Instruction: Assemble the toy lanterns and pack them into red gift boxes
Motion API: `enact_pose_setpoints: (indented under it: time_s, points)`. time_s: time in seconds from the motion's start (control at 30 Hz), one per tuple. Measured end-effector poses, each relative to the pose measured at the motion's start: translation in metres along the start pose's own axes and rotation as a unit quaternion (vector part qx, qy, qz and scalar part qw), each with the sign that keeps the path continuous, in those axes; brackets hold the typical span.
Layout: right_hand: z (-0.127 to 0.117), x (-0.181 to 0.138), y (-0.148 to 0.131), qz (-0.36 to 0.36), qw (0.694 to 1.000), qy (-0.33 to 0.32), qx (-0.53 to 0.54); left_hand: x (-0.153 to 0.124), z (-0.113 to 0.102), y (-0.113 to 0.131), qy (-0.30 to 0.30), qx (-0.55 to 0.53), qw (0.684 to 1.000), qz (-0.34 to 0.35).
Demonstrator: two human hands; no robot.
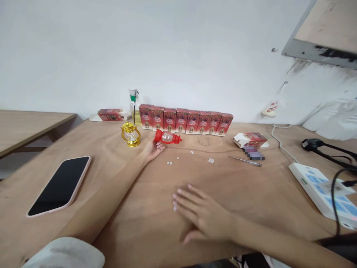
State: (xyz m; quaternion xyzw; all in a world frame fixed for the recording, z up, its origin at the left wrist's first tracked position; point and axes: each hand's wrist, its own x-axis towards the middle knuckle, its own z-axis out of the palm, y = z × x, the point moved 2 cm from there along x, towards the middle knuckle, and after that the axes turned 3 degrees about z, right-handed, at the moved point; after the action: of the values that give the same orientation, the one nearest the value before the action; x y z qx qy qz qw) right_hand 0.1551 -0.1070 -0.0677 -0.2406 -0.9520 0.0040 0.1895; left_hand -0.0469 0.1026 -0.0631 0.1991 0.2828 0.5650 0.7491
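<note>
My left hand (154,149) reaches toward the back and is closed on the base of a small red toy lantern (167,137), which lies on its side with its clear middle facing me. A gold lantern (130,134) stands upright to the left of that hand. Stretched flat and a little blurred, my right hand (205,214) is low over the front of the table with nothing gripped. A tiny whitish piece (174,207) shows at its fingertips; whether they touch it I cannot tell. Three button cells (171,163) lie between my hands.
Several red boxes (180,120) line the wall, beside a bottle of yellowish liquid (136,115). Opened boxes (111,114) lie at both sides. A phone (60,186) is at left; a screwdriver (247,161), white scraps (211,160) and a power strip (320,191) lie rightward.
</note>
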Motion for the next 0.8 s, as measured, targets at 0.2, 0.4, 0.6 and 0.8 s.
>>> enact_pose_setpoints:
  time_s: [0.2,0.4,0.6,0.8]
  points:
    - [0.008,-0.002,-0.054,-0.118,0.99,0.064,-0.054,0.002,-0.001,-0.002,0.018,0.022,0.999,0.015]
    - [0.014,-0.005,-0.059,-0.15,0.98,0.126,-0.033,0.003,-0.002,-0.004,0.031,0.063,0.996,0.058]
    - [-0.005,0.012,-0.031,-0.118,0.977,0.168,0.065,0.001,-0.004,-0.006,-0.005,0.094,0.99,0.106]
    - [-0.026,0.081,0.062,0.1,0.932,0.308,0.163,0.004,-0.007,-0.009,-0.022,0.124,0.982,0.141]
